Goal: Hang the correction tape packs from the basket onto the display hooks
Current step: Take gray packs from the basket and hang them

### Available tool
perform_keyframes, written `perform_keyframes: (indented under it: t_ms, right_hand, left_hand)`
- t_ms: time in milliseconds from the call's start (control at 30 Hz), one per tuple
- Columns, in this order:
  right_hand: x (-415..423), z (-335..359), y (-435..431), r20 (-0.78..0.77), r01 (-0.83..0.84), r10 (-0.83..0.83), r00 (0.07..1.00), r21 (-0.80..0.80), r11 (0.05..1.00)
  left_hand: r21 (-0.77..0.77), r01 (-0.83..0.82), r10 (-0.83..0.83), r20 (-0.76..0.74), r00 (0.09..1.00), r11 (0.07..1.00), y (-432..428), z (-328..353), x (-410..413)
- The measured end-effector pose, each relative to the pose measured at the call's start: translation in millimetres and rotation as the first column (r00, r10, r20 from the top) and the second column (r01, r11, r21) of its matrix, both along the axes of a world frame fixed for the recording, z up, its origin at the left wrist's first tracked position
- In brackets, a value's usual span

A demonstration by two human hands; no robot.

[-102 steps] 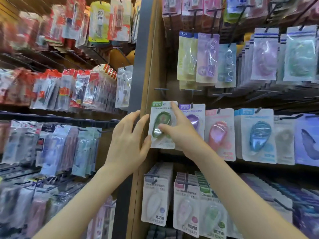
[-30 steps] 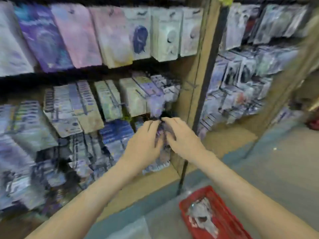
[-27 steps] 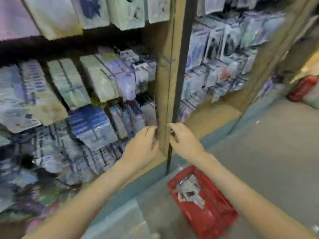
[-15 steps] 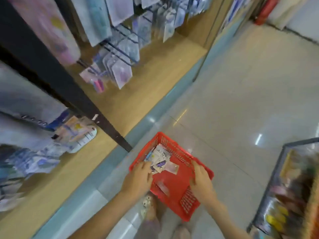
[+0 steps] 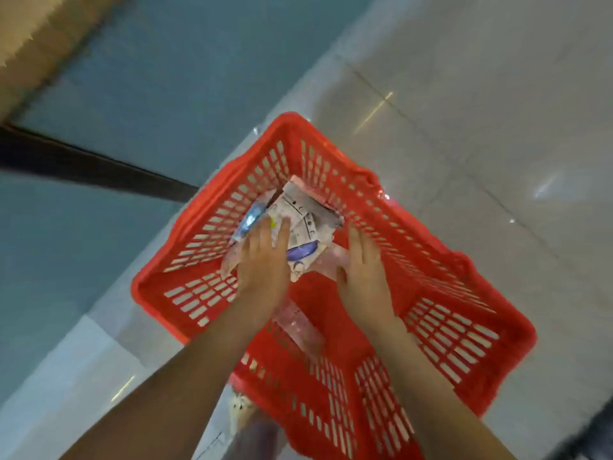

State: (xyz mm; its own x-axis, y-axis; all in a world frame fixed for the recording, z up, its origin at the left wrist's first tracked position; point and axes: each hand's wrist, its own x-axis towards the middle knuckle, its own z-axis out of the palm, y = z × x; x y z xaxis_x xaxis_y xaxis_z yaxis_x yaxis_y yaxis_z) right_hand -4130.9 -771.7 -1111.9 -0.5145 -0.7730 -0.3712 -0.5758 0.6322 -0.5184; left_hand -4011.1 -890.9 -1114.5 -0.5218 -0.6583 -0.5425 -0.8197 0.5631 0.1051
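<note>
A red basket [image 5: 441, 320] is set low on the floor [image 5: 464, 94] so both hands reach in. Correction tape packs [image 5: 305, 210] are heaped toward its far corner. The left hand [image 5: 262, 267] is laid flat on them and the right hand [image 5: 363, 273] is held beside them, both grips released, seemingly to single one out.

Left hand [image 5: 262, 265] and right hand [image 5: 363, 277] hang above packs [image 5: 305, 215] in red basket [image 5: 464, 327].

Pale, glossy tiled floor [image 5: 464, 94], streaks of light reflected on it. Red slatted plastic basket [image 5: 205, 234] sits directly on the tiles, just beside the teal plinth [image 5: 166, 78] of the shelving. Correction tape packs [image 5: 305, 210] heaped loosely in the basket's far corner.
</note>
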Motion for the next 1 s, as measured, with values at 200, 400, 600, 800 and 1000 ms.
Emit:
perform_keyframes:
  t_ms: [200, 400, 600, 800, 1000]
  right_hand:
    - [-15.9, -74.5, -78.9, -0.088, -0.166, 0.157, 0.984, -0.107, 0.98]
    - [-10.3, -76.4, -83.5, -0.135, -0.044, 0.034, 0.99, -0.073, 0.996]
    - [-9.8, 6.1, -38.3, 0.026, 0.07, -0.066, 0.997, -0.195, 0.978]
    - [-33.8, 183.4, -28.3, 0.651, 0.513, -0.395, 0.648, 0.009, 0.858]
    - [-43.9, 360.5, -42.1, 0.867, 0.577, -0.309, 0.391, 0.031, 0.816]
  left_hand:
    - [-0.033, 0.098, -0.096, 0.056, 0.994, 0.995, -9.2, -76.0, -17.1]
    - [0.01, 0.047, -0.046, -0.059, 0.997, 0.999, -0.6, -67.9, -9.8]
    - [0.451, -0.468, 0.619, -0.283, 0.733, 0.76, 5.6, 16.8, -14.1]
    - [0.839, -0.41, 0.832, -0.088, 0.547, 0.358, -11.3, 168.0, -27.9]
    - [0.959, -0.175, 0.823, -0.09, 0.561, 0.224, -36.3, 326.6, -35.3]
